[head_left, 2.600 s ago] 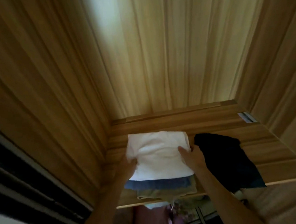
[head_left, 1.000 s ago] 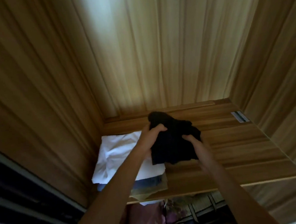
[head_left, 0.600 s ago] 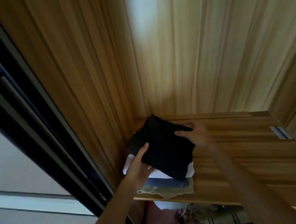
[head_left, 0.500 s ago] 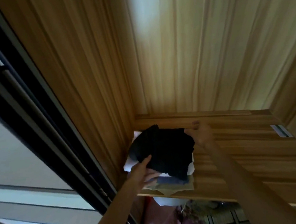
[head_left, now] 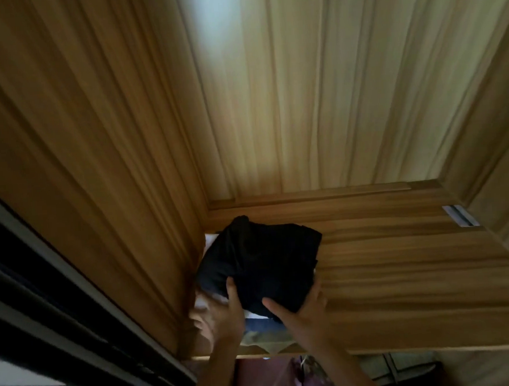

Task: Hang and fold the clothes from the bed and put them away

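A folded black garment (head_left: 261, 261) lies on top of a stack of folded clothes in the left corner of a wooden wardrobe shelf (head_left: 403, 273). Under it show a white garment (head_left: 210, 241), a blue one (head_left: 264, 324) and a beige one (head_left: 266, 341). My left hand (head_left: 222, 312) is at the stack's near left corner, thumb pressed on the black garment, fingers at the stack's side. My right hand (head_left: 301, 313) rests on the near right edge of the black garment, with its thumb on the cloth.
The wardrobe's wooden side wall (head_left: 110, 172) stands close on the left, with a dark sliding-door frame (head_left: 59, 312) beside it. A small metal fitting (head_left: 459, 216) sits at the shelf's right rear. Hanging clothes (head_left: 290, 380) show below the shelf edge.
The black garment went from the shelf's right side onto the white-topped stack. Both hands have moved from its far edges to its near edge, and the stack sits closer to the left wall.
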Tool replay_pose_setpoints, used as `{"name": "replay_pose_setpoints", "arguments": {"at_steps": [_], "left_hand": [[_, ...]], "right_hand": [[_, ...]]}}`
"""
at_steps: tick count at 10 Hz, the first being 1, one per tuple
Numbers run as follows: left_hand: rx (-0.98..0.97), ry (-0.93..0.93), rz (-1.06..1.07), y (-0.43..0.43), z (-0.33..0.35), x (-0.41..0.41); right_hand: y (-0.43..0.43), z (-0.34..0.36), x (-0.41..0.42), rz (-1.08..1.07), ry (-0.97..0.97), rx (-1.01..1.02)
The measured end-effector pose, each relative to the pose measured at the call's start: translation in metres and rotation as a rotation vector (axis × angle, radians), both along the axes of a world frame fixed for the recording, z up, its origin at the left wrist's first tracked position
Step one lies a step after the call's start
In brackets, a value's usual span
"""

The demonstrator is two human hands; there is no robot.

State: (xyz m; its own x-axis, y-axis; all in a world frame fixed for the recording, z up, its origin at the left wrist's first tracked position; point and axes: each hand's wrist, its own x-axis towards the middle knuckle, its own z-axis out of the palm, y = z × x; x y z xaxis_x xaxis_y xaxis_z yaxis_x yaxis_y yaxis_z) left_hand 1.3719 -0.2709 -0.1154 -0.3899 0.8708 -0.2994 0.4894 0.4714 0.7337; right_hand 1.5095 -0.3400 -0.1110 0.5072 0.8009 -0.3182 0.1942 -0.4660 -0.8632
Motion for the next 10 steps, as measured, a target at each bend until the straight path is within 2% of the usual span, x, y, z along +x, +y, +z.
{"name": "replay_pose_setpoints", "arguments": {"at_steps": [2,4,5,6,8,10], "left_hand": [[0.055,0.001,-0.001,0.062,0.000,0.023],[0.120,0.043,-0.048,0.183,-0.013,0.054],[0.145,0.129,-0.093,0.223,-0.019,0.060],[0.169,0.123,-0.030,0.239,-0.023,0.065],[0.133,0.087,-0.039,0.230,-0.016,0.063],[0.173,0.148,-0.195,0.173,-0.002,0.044]], "right_hand": [[0.069,0.001,0.026,0.033,0.012,0.073],[0.181,-0.005,0.061,0.031,-0.005,0.111],[0.224,-0.007,0.076,0.055,-0.007,0.051],[0.245,-0.012,0.083,0.069,-0.003,0.010],[0.230,-0.006,0.080,0.049,-0.034,0.074],[0.178,0.012,0.069,0.001,-0.119,0.158]]}}
